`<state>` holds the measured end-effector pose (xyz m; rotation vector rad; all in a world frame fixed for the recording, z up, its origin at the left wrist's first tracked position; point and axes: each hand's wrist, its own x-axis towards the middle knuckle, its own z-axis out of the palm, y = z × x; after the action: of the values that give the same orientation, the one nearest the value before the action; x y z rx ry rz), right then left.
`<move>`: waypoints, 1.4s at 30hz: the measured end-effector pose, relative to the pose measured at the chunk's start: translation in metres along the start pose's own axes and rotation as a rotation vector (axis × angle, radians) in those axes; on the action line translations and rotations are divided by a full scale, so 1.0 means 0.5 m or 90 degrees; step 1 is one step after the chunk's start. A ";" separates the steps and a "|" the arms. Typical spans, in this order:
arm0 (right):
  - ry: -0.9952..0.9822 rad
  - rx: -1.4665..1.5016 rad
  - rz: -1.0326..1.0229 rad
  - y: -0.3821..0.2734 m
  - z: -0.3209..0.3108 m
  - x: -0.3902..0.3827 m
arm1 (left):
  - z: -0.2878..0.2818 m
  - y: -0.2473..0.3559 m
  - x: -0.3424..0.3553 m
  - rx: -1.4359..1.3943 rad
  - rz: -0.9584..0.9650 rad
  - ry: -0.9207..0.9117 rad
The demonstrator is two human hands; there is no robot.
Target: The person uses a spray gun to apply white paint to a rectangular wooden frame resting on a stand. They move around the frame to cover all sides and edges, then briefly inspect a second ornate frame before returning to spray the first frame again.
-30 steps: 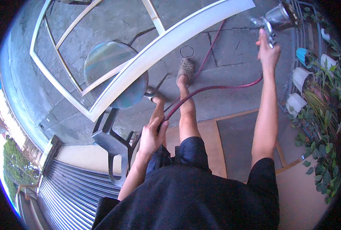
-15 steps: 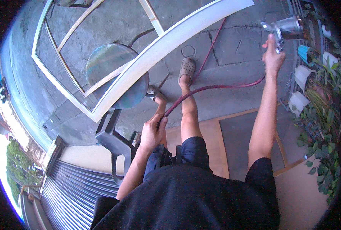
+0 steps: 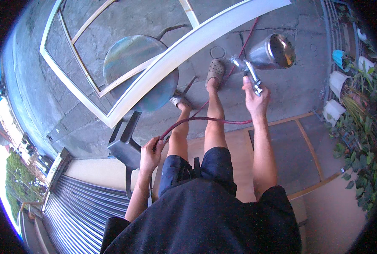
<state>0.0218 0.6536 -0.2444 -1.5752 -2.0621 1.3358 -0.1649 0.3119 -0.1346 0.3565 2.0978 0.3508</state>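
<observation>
My right hand [image 3: 257, 100] is closed round the handle of a metal spray gun [image 3: 248, 71]. The gun carries a shiny silver cup [image 3: 262, 53], tilted on its side above the concrete. A red hose [image 3: 222, 121] runs from below my right hand across my legs to my left hand [image 3: 151, 153], whose fingers are wrapped round it. Ahead and to the left, a white frame [image 3: 197, 38] with thin wooden inner bars rests over a round, paint-stained stool top [image 3: 131, 55]. The gun is apart from the frame, to the right of its near rail.
A dark plastic chair [image 3: 127, 148] stands by my left leg. Potted plants in white pots [image 3: 337, 82] line the right side, beside a metal grille. A wood-edged panel [image 3: 281, 144] lies near my right arm. Ridged metal sheeting [image 3: 84, 211] is at lower left.
My right hand has swung the spray gun leftward, from near the pots to beside my foot. My left hand has moved slightly left and down, still holding the hose.
</observation>
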 end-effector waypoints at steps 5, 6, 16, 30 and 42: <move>-0.032 0.120 -0.053 -0.069 0.055 -0.092 | -0.021 -0.070 -0.023 -0.007 0.002 0.036; -0.055 0.125 -0.048 -0.075 0.061 -0.108 | -0.023 -0.082 -0.025 -0.012 0.002 0.042; -0.141 0.035 0.031 -0.076 0.007 -0.061 | -0.018 -0.004 -0.014 0.010 -0.007 -0.004; 0.248 -0.059 0.103 0.109 -0.240 0.449 | 0.131 0.283 0.118 -0.082 0.103 -0.091; 0.290 -0.012 0.102 0.103 -0.293 0.477 | 0.136 0.280 0.129 -0.049 0.124 -0.062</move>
<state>0.0544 0.9341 -0.2803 -1.8756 -1.7063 0.8901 -0.1240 0.4721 -0.1654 0.5240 1.9537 0.5180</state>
